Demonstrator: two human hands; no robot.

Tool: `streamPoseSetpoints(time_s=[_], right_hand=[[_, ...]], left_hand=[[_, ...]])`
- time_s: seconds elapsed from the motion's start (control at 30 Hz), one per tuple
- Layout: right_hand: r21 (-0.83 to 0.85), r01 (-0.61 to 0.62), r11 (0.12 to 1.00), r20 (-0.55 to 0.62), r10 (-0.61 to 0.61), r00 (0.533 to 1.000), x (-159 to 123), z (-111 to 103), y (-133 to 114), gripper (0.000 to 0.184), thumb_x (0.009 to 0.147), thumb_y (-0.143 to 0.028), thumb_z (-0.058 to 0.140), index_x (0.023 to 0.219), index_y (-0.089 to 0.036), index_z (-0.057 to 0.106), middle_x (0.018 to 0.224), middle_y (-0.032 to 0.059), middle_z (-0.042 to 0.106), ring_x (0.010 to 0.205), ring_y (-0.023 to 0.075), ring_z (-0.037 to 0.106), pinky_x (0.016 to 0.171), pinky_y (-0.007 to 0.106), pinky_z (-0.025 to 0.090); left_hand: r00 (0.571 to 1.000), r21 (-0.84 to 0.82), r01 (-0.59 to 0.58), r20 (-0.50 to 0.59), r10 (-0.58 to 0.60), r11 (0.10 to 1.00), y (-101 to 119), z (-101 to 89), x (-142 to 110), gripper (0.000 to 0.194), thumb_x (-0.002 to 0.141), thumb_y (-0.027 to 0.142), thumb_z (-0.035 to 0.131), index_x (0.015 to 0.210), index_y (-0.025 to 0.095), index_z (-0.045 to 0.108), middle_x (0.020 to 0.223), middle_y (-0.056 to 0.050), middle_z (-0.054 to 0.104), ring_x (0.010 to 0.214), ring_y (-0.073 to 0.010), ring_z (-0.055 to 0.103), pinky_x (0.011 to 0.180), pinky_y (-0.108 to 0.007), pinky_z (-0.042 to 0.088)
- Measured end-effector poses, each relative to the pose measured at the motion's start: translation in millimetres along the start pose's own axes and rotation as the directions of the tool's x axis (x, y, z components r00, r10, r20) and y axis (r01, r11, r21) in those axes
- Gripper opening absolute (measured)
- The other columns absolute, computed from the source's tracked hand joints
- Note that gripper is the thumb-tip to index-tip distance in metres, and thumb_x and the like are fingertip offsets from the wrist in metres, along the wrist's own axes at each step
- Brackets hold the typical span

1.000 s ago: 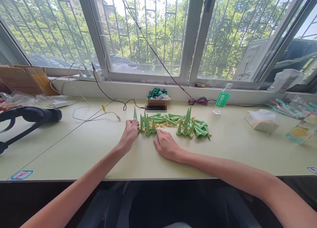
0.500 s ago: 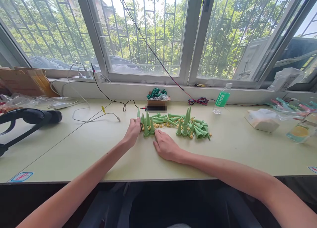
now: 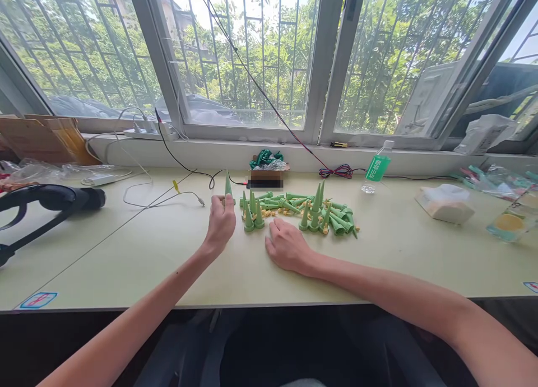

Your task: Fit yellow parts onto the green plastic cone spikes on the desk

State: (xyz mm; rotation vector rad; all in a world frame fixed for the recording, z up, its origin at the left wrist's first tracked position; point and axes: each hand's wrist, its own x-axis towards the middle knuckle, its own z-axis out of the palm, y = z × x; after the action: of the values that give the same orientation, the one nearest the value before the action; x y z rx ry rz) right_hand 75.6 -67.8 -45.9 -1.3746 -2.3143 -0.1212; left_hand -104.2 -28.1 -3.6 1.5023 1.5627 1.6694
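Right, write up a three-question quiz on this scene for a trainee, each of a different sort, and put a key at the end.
1. Multiple choice: what does the left hand hold?
A) a bottle
B) a green cone
C) a cable

2. True or false: the held cone's tip points down.

3. Short answer: where is the right hand relative to the two groups of standing cones?

Key:
1. B.
2. False; the tip points up.
3. On the table, on the person's side of the gap between the two groups.
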Motion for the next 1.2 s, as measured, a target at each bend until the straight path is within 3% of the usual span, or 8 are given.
streamPoseSetpoints(time_s=[0.13, 0.27, 0.5, 0.6, 0.7, 0.87, 1.07, 1.2], right_hand=[[-0.031, -0.004, 1.0, -0.068, 0.002, 0.998, 8.5, 2.7, 10.0, 0.03, 0.091, -0.026, 0.046, 0.107, -0.005, 0.062, 0.128, 0.0225, 0.057, 0.117, 0.0295, 0.054, 0.104, 0.039, 0.04], [-0.007, 0.007, 1.0, -0.098, -0.008, 0.995, 19.3, 6.6, 18.0, 0.035, 0.088, -0.024, 0.049, 0.115, -0.003, 0.059, 0.132, 0.0231, 0.054, 0.124, 0.0296, 0.049, 0.107, 0.039, 0.037], [0.136, 0.211, 0.968, -0.15, -0.191, 0.97, 26.3, 16.8, 25.8, 0.03, 0.082, -0.011, 0.048, 0.108, -0.015, 0.062, 0.109, 0.0126, 0.065, 0.099, 0.0228, 0.056, 0.089, 0.037, 0.046], [0.134, 0.306, 0.943, -0.178, -0.28, 0.943, 22.4, 18.5, 27.5, 0.026, 0.081, -0.01, 0.049, 0.1, -0.017, 0.064, 0.103, 0.0114, 0.066, 0.094, 0.0235, 0.056, 0.085, 0.037, 0.046], [0.17, 0.288, 0.942, -0.194, -0.255, 0.947, 15.2, 14.3, 28.9, 0.022, 0.081, -0.008, 0.047, 0.092, -0.017, 0.064, 0.09, 0.009, 0.066, 0.082, 0.0205, 0.055, 0.076, 0.034, 0.046], [0.238, 0.317, 0.918, -0.238, -0.261, 0.936, 0.3, 2.5, 35.2, 0.022, 0.089, -0.009, 0.043, 0.096, -0.016, 0.063, 0.094, 0.0102, 0.064, 0.086, 0.0205, 0.056, 0.082, 0.036, 0.047], [0.262, 0.294, 0.919, -0.223, -0.239, 0.945, -5.0, 2.8, 41.0, 0.028, 0.089, -0.005, 0.043, 0.107, -0.016, 0.061, 0.099, 0.0101, 0.064, 0.092, 0.0209, 0.056, 0.086, 0.036, 0.047], [0.27, 0.24, 0.932, -0.172, -0.199, 0.965, -4.0, 6.3, 42.8, 0.027, 0.088, -0.003, 0.043, 0.102, -0.016, 0.062, 0.1, 0.0093, 0.063, 0.097, 0.0201, 0.055, 0.085, 0.034, 0.047]], left_hand=[[0.977, 0.031, -0.213, -0.016, 0.214, 0.976, 33.7, -3.4, -17.9, 0.024, 0.097, 0.045, 0.04, 0.092, 0.021, 0.043, 0.084, -0.002, 0.053, 0.069, -0.0135, 0.053, 0.061, -0.025, 0.043], [0.934, -0.043, -0.346, 0.083, 0.349, 0.937, 49.5, 17.9, -27.8, 0.021, 0.098, 0.042, 0.039, 0.091, 0.022, 0.041, 0.067, 0.004, 0.045, 0.05, -0.0096, 0.041, 0.047, -0.021, 0.035], [0.847, -0.05, -0.507, 0.155, 0.508, 0.861, 30.1, 70.3, -35.4, 0.016, 0.097, 0.036, 0.041, 0.092, 0.021, 0.044, 0.07, 0.002, 0.049, 0.055, -0.0111, 0.047, 0.053, -0.023, 0.04], [0.782, -0.042, -0.591, 0.214, 0.585, 0.806, 17.3, 73.6, -41.4, 0.014, 0.097, 0.034, 0.043, 0.095, 0.02, 0.045, 0.075, 0.0, 0.051, 0.059, -0.0126, 0.049, 0.058, -0.027, 0.044], [0.717, -0.026, -0.659, 0.278, 0.639, 0.752, 7.4, 66.9, -46.3, 0.011, 0.096, 0.032, 0.043, 0.096, 0.02, 0.045, 0.081, -0.002, 0.051, 0.061, -0.0129, 0.048, 0.058, -0.027, 0.044], [0.777, -0.005, -0.572, 0.318, 0.544, 0.82, -1.2, 60.5, -49.4, 0.014, 0.097, 0.033, 0.042, 0.099, 0.02, 0.046, 0.08, -0.001, 0.052, 0.059, -0.0124, 0.05, 0.059, -0.028, 0.046], [0.849, -0.036, -0.446, 0.299, 0.436, 0.894, 6.7, 64.4, -50.4, 0.021, 0.095, 0.04, 0.046, 0.1, 0.02, 0.051, 0.085, -0.003, 0.059, 0.068, -0.0142, 0.058, 0.055, -0.025, 0.046], [0.888, -0.133, -0.281, 0.339, 0.31, 0.951, 11.7, 63.5, -50.7, 0.029, 0.096, 0.046, 0.044, 0.098, 0.019, 0.054, 0.069, 0.0, 0.057, 0.059, -0.0132, 0.057, 0.049, -0.022, 0.042]])
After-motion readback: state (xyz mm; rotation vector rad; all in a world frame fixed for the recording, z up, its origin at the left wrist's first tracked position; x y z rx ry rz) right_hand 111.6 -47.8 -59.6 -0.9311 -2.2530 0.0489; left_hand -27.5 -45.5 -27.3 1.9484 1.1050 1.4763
